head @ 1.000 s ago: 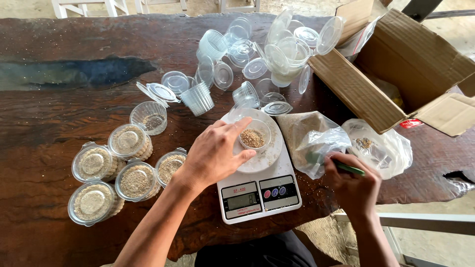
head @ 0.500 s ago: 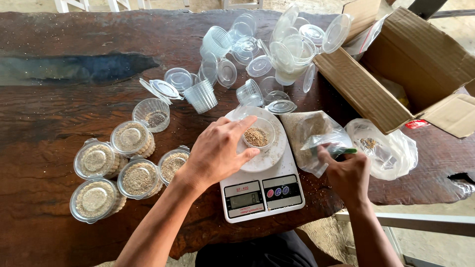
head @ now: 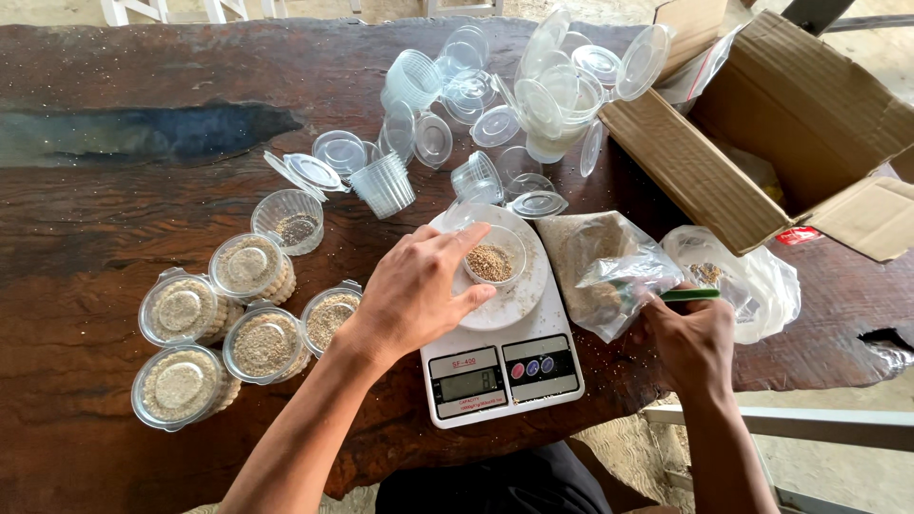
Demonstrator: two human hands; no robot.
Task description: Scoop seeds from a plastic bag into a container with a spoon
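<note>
My left hand [head: 417,290] rests on the white kitchen scale [head: 495,352], fingers wrapped around a small clear cup [head: 492,259] partly filled with brown grain, which stands on the scale's round plate. My right hand [head: 690,343] grips a green-handled scoop [head: 687,296] whose head is pushed into a clear plastic bag of grain [head: 595,262] just right of the scale. The scoop's head is hidden inside the bag.
Several filled, lidded cups [head: 249,266] cluster left of the scale, with one open cup [head: 288,221] holding a little grain. Empty cups and lids [head: 533,90] pile at the back. An open cardboard box [head: 762,124] stands right; another plastic bag [head: 747,281] lies beside it.
My right hand has shifted slightly with the scoop inside the grain bag. My left hand stays on the cup on the scale.
</note>
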